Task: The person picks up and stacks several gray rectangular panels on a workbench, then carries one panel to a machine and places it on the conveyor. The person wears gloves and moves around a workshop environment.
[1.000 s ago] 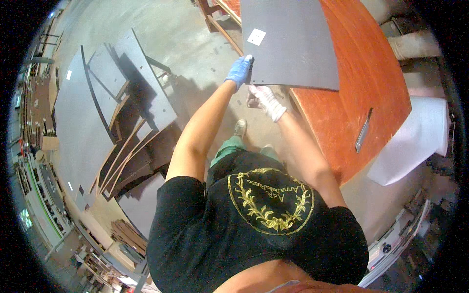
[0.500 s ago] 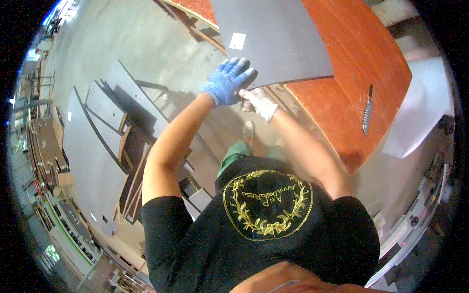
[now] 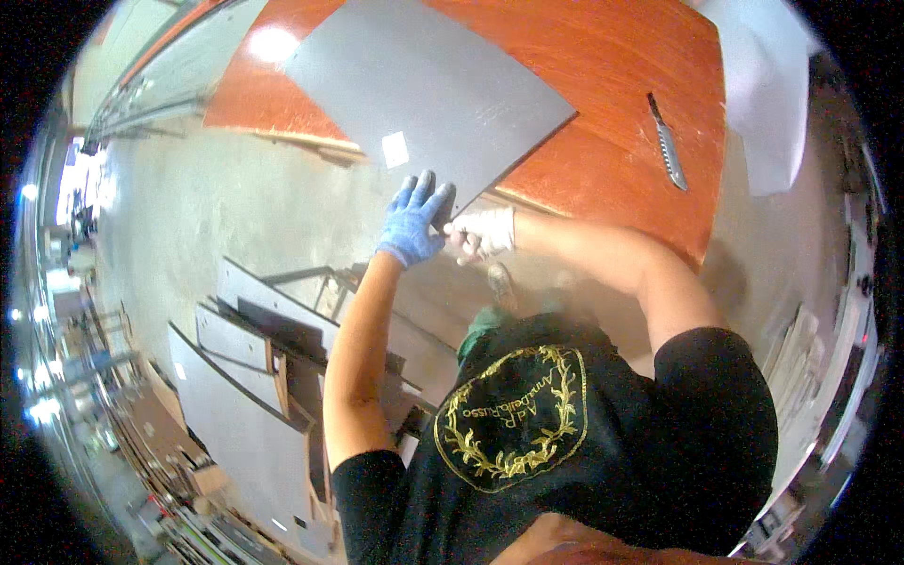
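A grey flat panel [image 3: 424, 85] with a small white label [image 3: 395, 150] lies on a large red-orange board [image 3: 612, 160], its near corner sticking out over the board's edge. My left hand [image 3: 412, 226], in a blue glove, rests on that corner with its fingers stretched over the surface. Close beside it, my right hand [image 3: 485, 234], in a white glove, is closed with curled fingers at the panel's edge. Whatever its fingers hold is hidden. A cutter knife [image 3: 668, 151] with a ribbed grey handle lies on the red-orange board, right of the panel.
Several grey panels [image 3: 245, 405] lean in a stack on the floor at my left, next to a dark metal frame [image 3: 311, 275]. White sheet material [image 3: 767, 104] hangs beyond the board's right end. Long pale strips [image 3: 800, 367] lie at the far right.
The view has turned, so the board, panel and leaning stack appear rotated and shifted. Both hands stay at the same panel corner, the right one still closed.
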### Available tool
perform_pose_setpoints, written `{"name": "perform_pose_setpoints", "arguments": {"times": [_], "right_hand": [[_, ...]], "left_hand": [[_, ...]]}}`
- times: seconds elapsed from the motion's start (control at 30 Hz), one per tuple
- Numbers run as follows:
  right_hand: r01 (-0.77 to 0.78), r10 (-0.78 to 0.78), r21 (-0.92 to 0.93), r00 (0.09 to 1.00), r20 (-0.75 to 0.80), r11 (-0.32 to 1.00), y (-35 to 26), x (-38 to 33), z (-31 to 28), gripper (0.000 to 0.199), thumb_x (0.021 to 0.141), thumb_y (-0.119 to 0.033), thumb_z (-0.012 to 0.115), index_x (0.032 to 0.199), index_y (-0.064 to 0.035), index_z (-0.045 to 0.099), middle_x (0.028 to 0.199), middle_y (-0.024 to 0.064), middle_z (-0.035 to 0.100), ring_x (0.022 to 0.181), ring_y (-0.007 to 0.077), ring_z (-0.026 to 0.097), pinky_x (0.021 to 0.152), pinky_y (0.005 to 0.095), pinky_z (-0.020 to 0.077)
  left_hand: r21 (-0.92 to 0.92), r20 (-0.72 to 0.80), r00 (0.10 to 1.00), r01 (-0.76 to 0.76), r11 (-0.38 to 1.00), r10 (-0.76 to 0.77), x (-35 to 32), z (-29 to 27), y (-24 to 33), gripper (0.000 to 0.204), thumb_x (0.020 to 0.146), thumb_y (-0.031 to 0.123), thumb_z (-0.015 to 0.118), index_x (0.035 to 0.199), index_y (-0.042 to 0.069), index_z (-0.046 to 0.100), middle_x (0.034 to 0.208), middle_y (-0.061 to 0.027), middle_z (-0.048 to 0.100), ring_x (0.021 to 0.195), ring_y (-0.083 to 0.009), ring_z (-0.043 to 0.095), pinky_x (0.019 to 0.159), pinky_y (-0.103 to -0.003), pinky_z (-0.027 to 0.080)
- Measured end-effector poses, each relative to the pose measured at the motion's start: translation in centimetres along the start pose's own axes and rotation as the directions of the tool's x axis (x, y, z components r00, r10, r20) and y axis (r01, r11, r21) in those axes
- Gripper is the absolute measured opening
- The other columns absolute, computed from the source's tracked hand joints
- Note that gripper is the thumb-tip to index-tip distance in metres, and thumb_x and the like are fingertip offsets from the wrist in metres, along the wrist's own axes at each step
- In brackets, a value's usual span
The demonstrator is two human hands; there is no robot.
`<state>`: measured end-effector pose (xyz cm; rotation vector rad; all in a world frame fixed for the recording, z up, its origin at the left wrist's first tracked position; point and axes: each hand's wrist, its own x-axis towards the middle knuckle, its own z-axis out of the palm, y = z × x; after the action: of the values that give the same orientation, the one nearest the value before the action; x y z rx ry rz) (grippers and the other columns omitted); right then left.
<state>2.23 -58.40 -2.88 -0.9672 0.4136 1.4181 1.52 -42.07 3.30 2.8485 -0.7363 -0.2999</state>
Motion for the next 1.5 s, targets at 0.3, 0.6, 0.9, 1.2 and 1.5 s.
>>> {"name": "perform_pose_setpoints", "arguments": {"times": [0.3, 0.6, 0.9, 1.2, 1.5], "right_hand": [[0.496, -0.299, 0.433, 0.844, -0.445, 0.753, 9.2, -9.6, -4.5, 0.021, 0.087, -0.038, 0.055, 0.078, -0.0187, 0.050, 0.053, -0.0103, 0.034, 0.041, 0.0048, 0.031, 0.054, 0.0310, 0.0489], [0.533, -0.253, 0.463, 0.804, -0.539, 0.708, 19.9, -18.9, -11.4, 0.021, 0.088, -0.039, 0.054, 0.079, -0.0203, 0.051, 0.055, -0.0117, 0.037, 0.044, 0.0029, 0.034, 0.057, 0.0303, 0.0492], [0.483, -0.389, 0.509, 0.875, -0.287, 0.712, 23.1, -24.9, -20.9, 0.017, 0.087, -0.035, 0.056, 0.081, -0.0201, 0.050, 0.057, -0.0101, 0.036, 0.044, 0.0043, 0.033, 0.064, 0.0385, 0.0510], [0.415, -0.312, 0.421, 0.904, -0.293, 0.807, 22.0, -27.0, -21.2, 0.025, 0.090, -0.029, 0.047, 0.068, -0.0159, 0.045, 0.053, -0.0062, 0.040, 0.043, 0.0090, 0.036, 0.064, 0.0341, 0.0493], [0.089, -0.116, 0.475, 0.993, 0.029, 0.875, 22.4, -29.7, -24.6, 0.026, 0.093, -0.040, 0.042, 0.084, -0.0164, 0.046, 0.054, -0.0086, 0.030, 0.042, 0.0062, 0.032, 0.056, 0.0269, 0.0497]], "left_hand": [[-0.052, -0.269, 0.938, -0.240, 0.969, 0.218, 3.2, 3.6, 8.1, 0.066, 0.070, 0.054, 0.058, 0.127, 0.024, 0.048, 0.139, -0.0133, 0.034, 0.127, -0.0340, 0.030, 0.100, -0.047, 0.022], [-0.097, -0.462, 0.844, -0.355, 0.930, 0.274, 3.4, 8.6, 21.0, 0.042, 0.070, 0.040, 0.064, 0.110, 0.028, 0.060, 0.118, 0.0010, 0.053, 0.108, -0.0231, 0.048, 0.081, -0.041, 0.034], [-0.181, -0.406, 0.913, -0.119, 0.976, 0.036, 8.4, 7.6, 35.0, 0.038, 0.074, 0.041, 0.062, 0.107, 0.024, 0.063, 0.111, -0.0027, 0.057, 0.101, -0.0262, 0.051, 0.087, -0.043, 0.033], [0.028, -0.285, 0.931, -0.229, 0.973, 0.228, 25.9, 9.4, 47.3, 0.037, 0.076, 0.031, 0.059, 0.108, 0.014, 0.051, 0.105, -0.0119, 0.054, 0.103, -0.0296, 0.052, 0.089, -0.042, 0.039], [-0.415, -0.384, 0.879, 0.108, 0.903, -0.281, 31.4, 0.6, 40.1, 0.060, 0.080, 0.050, 0.053, 0.126, 0.014, 0.040, 0.118, -0.0210, 0.048, 0.109, -0.0367, 0.048, 0.089, -0.045, 0.042]]}}
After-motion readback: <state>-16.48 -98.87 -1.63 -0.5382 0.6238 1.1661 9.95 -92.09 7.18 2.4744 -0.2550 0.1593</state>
